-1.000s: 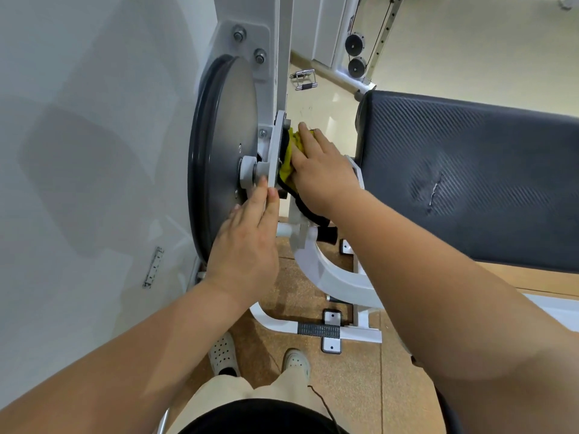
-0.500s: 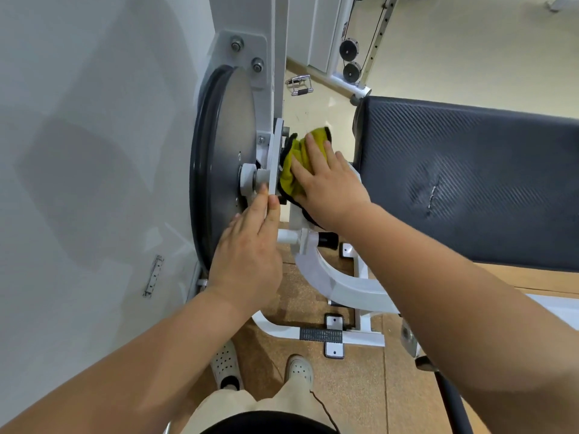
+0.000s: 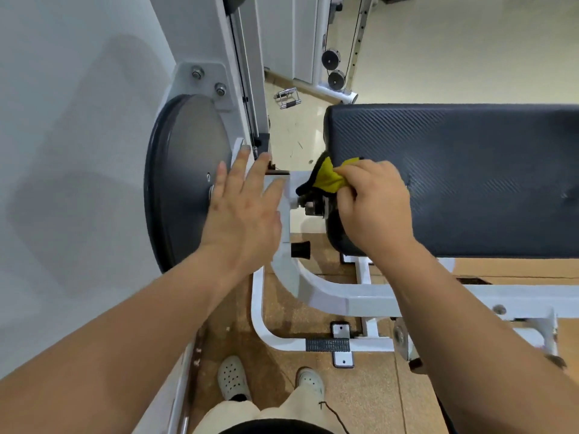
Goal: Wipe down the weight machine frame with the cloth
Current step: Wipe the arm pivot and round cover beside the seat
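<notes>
Centre frame, the right hand (image 3: pixel 374 205) has its grip closed tight around a bunched yellow cloth with a black edge (image 3: pixel 329 178). The cloth sits at the left end of the black textured vinyl pad (image 3: pixel 463 183), just above a small metal shaft (image 3: pixel 308 204) that juts from the white-painted steel machine frame (image 3: pixel 329 297). Left of centre, the left hand (image 3: pixel 242 211) holds nothing: its grip is fully open, with straight, slightly spread fingers over the frame's white upright bracket and the rim of the large grey metal disc (image 3: pixel 185 183). Whether it presses on them cannot be told. At the bottom of the frame, two pale perforated clogs (image 3: pixel 233 379) stand on the brown cork floor (image 3: pixel 369 399).
</notes>
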